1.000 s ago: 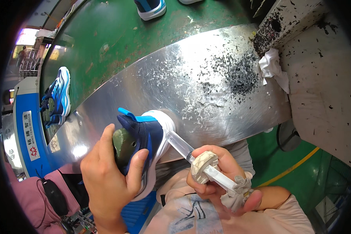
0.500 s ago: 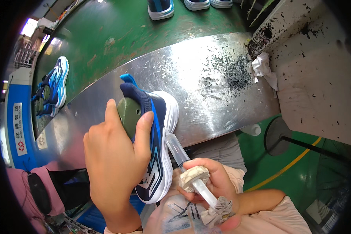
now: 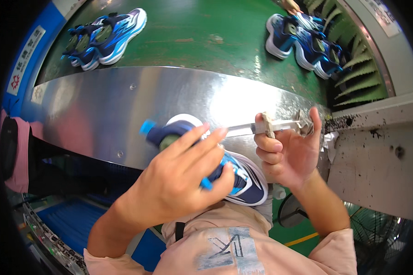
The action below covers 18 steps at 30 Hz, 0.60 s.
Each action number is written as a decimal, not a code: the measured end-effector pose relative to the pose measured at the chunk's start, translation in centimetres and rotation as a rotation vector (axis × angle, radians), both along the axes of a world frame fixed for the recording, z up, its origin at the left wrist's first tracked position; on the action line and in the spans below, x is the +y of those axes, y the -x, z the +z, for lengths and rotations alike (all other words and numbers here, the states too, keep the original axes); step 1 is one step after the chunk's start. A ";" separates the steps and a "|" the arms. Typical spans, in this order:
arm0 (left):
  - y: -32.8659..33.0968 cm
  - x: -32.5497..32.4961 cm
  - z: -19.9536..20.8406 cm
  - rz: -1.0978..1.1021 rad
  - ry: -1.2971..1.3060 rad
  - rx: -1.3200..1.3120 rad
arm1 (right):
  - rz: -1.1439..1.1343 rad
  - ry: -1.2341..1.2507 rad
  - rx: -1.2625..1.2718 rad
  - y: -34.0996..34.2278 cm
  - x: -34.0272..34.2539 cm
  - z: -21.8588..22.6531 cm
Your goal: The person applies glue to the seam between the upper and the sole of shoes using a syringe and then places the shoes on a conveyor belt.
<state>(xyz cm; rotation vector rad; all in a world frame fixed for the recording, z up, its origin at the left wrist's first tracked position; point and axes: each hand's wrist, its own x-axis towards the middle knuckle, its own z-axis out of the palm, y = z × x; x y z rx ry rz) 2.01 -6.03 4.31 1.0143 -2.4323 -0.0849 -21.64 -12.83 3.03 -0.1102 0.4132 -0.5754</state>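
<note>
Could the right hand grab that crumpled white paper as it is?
Probably not easily: the right hand looks near the crumpled white paper, but its grip is taken up by a syringe.

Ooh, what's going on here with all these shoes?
A person's left hand holds a navy-and-blue shoe with a white sole by a shiny metal ledge. Their right hand holds a clear plastic syringe pointed toward it; whether they touch is hard to see. More blue shoes sit on the green surface beyond.
</note>
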 end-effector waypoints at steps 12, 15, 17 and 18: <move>0.7 8.5 -5.3 0.405 0.183 0.011 | 0.326 0.308 0.217 -0.5 1.2 5.6; 0.9 9.3 -6.5 0.460 0.218 -0.017 | 0.262 0.335 0.252 1.2 2.0 5.9; 1.1 9.5 -7.2 0.483 0.239 -0.015 | 0.211 0.351 0.272 2.7 3.0 5.9; 0.9 9.7 -7.2 0.484 0.247 -0.032 | 0.211 0.373 0.300 3.6 3.4 5.9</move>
